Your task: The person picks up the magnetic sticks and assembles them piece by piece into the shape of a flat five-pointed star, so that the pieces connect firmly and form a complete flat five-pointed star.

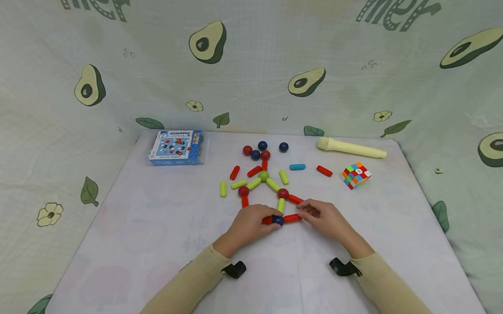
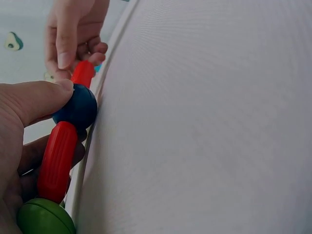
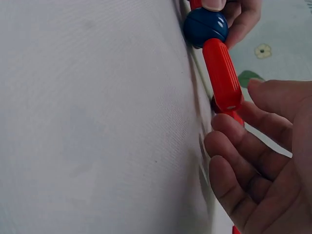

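left hand [image 1: 250, 224]: fingers curled, pinching | right hand [image 1: 324, 218]: fingers curled, pinching

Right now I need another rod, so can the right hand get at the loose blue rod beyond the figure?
Probably yes. The blue rod lies alone on the table, nothing over it; but the right hand holds a red rod and must release it first.

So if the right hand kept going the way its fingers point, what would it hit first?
Likely the red stick at the right hand's fingertips, then the blue ball the left hand holds. Depth is uncertain.
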The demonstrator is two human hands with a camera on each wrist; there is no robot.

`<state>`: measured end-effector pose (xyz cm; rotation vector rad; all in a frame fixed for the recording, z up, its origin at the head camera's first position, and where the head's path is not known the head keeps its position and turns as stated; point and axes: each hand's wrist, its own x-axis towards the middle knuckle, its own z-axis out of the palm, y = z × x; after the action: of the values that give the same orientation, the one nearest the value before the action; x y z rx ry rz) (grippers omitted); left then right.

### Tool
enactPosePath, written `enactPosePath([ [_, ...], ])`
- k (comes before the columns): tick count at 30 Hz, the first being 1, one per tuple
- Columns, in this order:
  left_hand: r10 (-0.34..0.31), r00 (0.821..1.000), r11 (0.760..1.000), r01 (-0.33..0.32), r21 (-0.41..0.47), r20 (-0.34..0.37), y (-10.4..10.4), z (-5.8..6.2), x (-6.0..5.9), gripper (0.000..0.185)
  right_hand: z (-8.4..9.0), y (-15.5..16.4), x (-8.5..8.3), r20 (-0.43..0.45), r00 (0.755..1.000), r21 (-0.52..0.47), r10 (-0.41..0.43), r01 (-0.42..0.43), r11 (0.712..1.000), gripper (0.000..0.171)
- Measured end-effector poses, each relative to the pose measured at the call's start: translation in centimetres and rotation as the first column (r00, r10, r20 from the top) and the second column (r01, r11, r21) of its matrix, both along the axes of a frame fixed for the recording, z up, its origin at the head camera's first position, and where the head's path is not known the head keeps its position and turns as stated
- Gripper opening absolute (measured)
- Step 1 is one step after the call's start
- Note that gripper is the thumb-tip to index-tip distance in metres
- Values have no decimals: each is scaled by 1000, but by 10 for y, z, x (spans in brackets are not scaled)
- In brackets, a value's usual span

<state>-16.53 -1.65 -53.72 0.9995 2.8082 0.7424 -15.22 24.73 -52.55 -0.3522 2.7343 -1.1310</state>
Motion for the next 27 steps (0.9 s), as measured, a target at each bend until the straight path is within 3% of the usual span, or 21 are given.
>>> enactPosePath([
  [5, 1, 1000, 1000, -1, -2, -2, 1, 0, 0, 34, -5, 0, 3, 54, 998, -15, 33, -32, 999, 23],
  [27, 9, 1000, 1000, -8, -20, 8, 1, 1, 0, 35, -7, -1, 5, 51, 998, -41, 43, -41, 998, 15],
])
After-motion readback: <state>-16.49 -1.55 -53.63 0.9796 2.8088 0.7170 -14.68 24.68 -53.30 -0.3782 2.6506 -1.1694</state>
